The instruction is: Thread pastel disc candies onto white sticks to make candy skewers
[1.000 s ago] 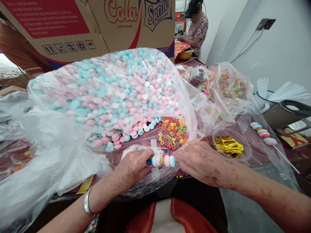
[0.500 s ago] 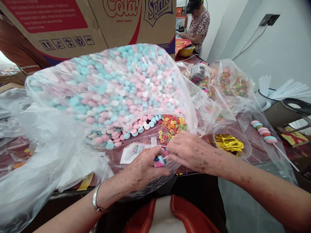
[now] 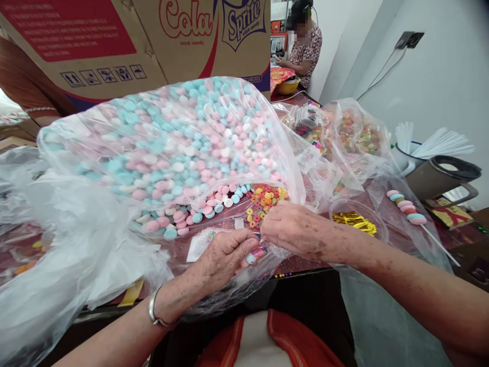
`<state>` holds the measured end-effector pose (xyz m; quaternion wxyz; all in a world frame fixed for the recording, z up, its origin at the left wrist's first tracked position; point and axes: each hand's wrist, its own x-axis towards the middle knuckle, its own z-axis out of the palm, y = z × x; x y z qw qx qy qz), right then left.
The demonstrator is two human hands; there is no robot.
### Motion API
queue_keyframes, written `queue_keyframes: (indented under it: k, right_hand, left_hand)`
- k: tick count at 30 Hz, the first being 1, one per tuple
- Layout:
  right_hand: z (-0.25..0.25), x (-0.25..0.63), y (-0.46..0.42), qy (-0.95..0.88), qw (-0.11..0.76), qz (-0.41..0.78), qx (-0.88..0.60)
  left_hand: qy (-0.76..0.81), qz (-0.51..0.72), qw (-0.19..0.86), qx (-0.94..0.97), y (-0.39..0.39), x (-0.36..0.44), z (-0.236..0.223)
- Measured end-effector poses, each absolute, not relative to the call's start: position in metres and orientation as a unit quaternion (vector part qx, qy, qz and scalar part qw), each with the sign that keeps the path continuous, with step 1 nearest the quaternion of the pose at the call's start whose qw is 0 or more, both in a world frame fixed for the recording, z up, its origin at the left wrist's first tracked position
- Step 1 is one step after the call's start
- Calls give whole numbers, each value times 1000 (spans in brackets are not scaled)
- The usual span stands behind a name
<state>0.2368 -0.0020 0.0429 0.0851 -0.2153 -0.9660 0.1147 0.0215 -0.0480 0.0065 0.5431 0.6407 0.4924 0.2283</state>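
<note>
Near the table's front edge, my left hand [image 3: 228,252] is closed around a small candy packet [image 3: 255,256]. Pink and pale blue candy and a bit of coloured print show through its clear wrap. My right hand [image 3: 292,229] meets it from the right, its fingers pinched together at the packet's upper end; the exact grip is hidden behind the knuckles. Just beyond both hands lie small fruit-coloured candy rings [image 3: 263,201] and loose pastel candies [image 3: 206,206]. White printed bags [image 3: 198,245] lie partly under my left hand.
A large clear bag of pastel candies [image 3: 183,137] fills the middle, before a cardboard box [image 3: 198,63]. At right are gold twist ties [image 3: 355,223] in a clear tub, a candy skewer [image 3: 407,208], white sticks [image 3: 443,142] and a grey jug [image 3: 439,176]. Another person [image 3: 305,48] sits behind.
Both hands stay together at the packet. My left thumb has moved up to its upper end, close against the right fingertips, and the packet has tilted. The whole view has shifted slightly.
</note>
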Motion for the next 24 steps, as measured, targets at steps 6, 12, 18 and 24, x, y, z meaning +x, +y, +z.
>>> queue_keyframes:
  k: [6,12,18,24]
  right_hand:
    - [45,236,-1,-899,197,192,-341]
    - [53,235,0,-882,224,197,-364]
    - [49,222,-1,-872,246,243,-345]
    - [41,217,-14,-731,318,418,-436]
  left_hand:
    - [529,272,564,573,-45,29,13]
    - [515,330,490,621,-38,33,20]
    - [491,370,433,659,-40,33,17]
    - [517,393,428,628,-35,39,31]
